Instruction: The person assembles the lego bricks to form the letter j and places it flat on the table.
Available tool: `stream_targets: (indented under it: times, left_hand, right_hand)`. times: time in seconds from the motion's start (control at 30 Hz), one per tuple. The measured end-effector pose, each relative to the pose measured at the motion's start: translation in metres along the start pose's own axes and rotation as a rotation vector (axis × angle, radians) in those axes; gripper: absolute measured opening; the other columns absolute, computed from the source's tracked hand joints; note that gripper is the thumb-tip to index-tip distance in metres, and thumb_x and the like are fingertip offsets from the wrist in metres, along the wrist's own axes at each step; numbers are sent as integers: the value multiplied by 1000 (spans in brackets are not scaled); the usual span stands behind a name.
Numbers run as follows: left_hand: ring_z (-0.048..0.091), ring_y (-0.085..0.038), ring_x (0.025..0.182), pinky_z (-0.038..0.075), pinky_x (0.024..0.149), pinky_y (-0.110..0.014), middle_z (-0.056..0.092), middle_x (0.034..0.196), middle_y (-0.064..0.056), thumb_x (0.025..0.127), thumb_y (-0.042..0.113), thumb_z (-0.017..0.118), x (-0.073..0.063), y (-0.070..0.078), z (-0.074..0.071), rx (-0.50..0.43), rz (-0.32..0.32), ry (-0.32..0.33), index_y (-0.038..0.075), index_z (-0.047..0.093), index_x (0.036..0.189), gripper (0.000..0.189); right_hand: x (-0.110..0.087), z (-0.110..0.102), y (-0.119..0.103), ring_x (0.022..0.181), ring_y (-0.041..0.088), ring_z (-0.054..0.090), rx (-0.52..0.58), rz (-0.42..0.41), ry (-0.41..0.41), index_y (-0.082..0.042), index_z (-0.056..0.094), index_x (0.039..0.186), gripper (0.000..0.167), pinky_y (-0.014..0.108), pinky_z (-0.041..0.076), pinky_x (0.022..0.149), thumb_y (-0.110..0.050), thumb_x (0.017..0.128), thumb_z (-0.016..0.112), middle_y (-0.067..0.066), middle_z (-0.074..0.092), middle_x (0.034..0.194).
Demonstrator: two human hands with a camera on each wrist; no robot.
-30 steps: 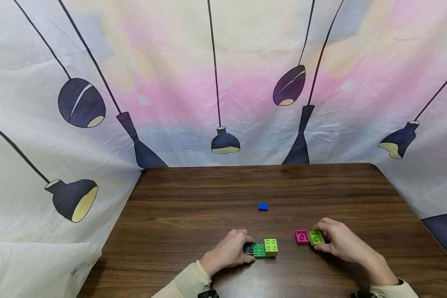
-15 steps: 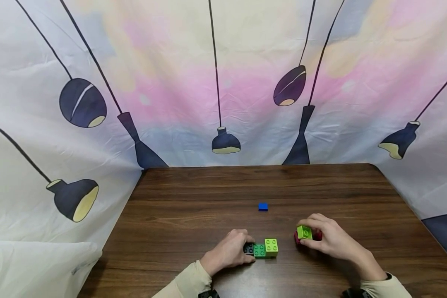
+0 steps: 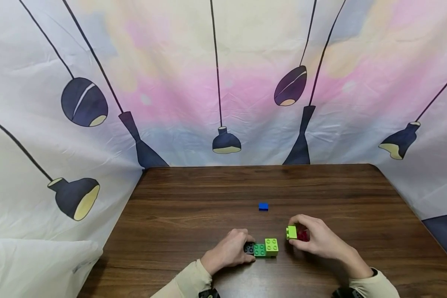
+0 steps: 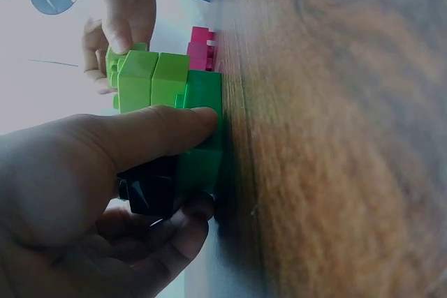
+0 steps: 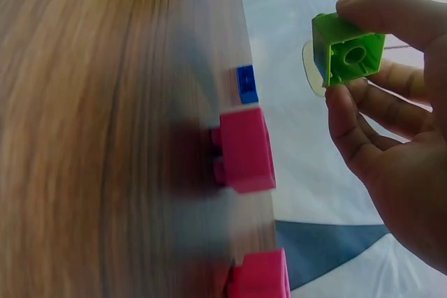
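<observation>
My left hand (image 3: pixel 229 250) grips the black end (image 4: pixel 154 190) of a joined row of toy building bricks low on the table. Thumb and fingers lie on either side of it. A green brick (image 3: pixel 259 250) forms the middle of the row, and a raised lime-green stack (image 3: pixel 271 246) its right end. To the right, my right hand (image 3: pixel 322 240) pinches a separate lime-green brick (image 5: pixel 348 50) between thumb and fingers, its hollow underside showing in the right wrist view. In the head view that brick is tipped, studs to the left, partly over a magenta brick (image 3: pixel 303 233).
Farther back on the brown wooden table (image 3: pixel 193 190) lies a small blue brick (image 3: pixel 263 207). The right wrist view shows two magenta bricks, the nearer one (image 5: pixel 262 275) cut off by the frame edge. A printed cloth (image 3: pixel 171 82) hangs behind the table.
My right hand has lifted the lime-green brick from beside the magenta one, carried it left, and turned it from underside up to studs facing left. The left hand has stayed in place.
</observation>
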State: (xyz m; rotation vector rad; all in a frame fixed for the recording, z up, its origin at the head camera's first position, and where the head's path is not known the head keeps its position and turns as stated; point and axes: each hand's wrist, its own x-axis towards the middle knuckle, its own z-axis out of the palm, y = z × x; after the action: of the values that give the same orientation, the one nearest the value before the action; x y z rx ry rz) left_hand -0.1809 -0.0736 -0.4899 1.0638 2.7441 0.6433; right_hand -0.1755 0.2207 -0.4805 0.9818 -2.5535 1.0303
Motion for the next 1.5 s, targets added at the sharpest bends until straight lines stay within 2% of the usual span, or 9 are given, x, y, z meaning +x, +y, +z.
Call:
stream_targets:
  times: [0.2, 0.33, 0.57, 0.8, 1.0, 1.5]
  left_hand:
    - [51, 3, 72, 44, 63, -10, 62, 85, 7, 76, 26, 85, 0, -1, 1, 10, 22, 8, 9, 74, 106, 36]
    - [51, 2, 72, 44, 62, -10, 62, 85, 6, 75, 27, 85, 0, -1, 2, 14, 33, 9, 9, 75, 104, 35]
    - [50, 2, 71, 43, 62, -10, 62, 84, 7, 75, 27, 85, 0, 0, 0, 17, 32, 13, 10, 75, 105, 35]
    - [49, 3, 70, 42, 61, -9, 60, 82, 8, 75, 28, 85, 0, -1, 1, 33, 39, 15, 11, 75, 103, 35]
    - [49, 3, 70, 42, 61, -10, 60, 82, 9, 75, 28, 85, 0, -2, 0, 34, 42, 14, 11, 75, 103, 34]
    - [50, 3, 72, 43, 62, -10, 61, 85, 8, 76, 28, 84, 2, 1, -1, 39, 29, -9, 11, 74, 105, 35]
  right_hand:
    - [6, 5, -8, 85, 1, 56, 28, -77, 28, -25, 61, 118, 49, 25, 50, 69, -12, 75, 80, -13, 61, 103]
    - [8, 8, -12, 89, 1, 58, 77, -119, 28, -29, 64, 114, 45, 27, 52, 71, -9, 76, 79, -12, 62, 105]
    - [13, 18, -16, 93, 4, 60, 102, -119, 52, -25, 64, 111, 37, 28, 53, 75, -15, 80, 80, -11, 64, 106]
    - [14, 27, -16, 83, 8, 58, 168, -149, 38, -19, 62, 112, 39, 27, 51, 67, -16, 79, 82, -5, 63, 104]
    - [15, 32, -19, 87, 6, 59, 201, -163, 23, -19, 61, 113, 40, 27, 52, 71, -16, 79, 81, -6, 63, 106]
    - [13, 35, -19, 94, 6, 61, 191, -197, 1, -16, 59, 112, 37, 29, 55, 75, -16, 81, 80, -5, 63, 108]
